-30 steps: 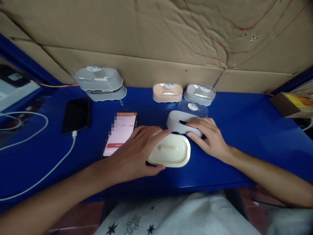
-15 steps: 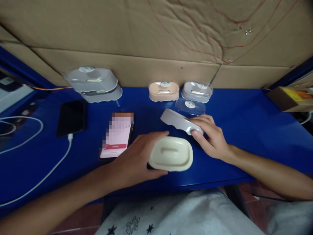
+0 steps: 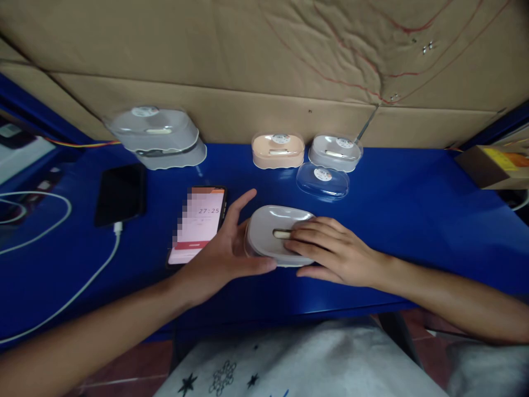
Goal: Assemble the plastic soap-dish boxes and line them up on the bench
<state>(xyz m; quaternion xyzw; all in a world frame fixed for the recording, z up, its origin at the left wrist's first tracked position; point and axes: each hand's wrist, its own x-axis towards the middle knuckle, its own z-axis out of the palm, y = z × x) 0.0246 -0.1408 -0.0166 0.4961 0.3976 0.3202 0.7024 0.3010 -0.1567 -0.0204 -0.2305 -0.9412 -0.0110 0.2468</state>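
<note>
A grey oval box [image 3: 264,221], seemingly a soap box, lies on the blue table just in front of me. A cream piece [image 3: 281,234] shows through the slot in its top. My right hand [image 3: 330,248] rests over its right end, fingers on the top and thumb at the front edge. Around the left end is my left hand [image 3: 231,253], thumb and index finger stretched wide apart. Its thumb lies by the front lower edge; its other fingers are partly hidden behind the box. A clear oval lid [image 3: 322,182] with a round white label lies beyond the box.
At the back stand a peach box [image 3: 278,153], a grey box [image 3: 334,153] and stacked grey boxes [image 3: 165,135]. A lit phone [image 3: 200,220] lies near my left hand; a dark phone [image 3: 121,196] with a white cable [image 3: 109,262] is further left. Cardboard [image 3: 206,55] walls the back.
My right hand has brought the grey shell left and down over the cream tray, turning it flat. My left hand has loosened from the tray, its index finger now raised away.
</note>
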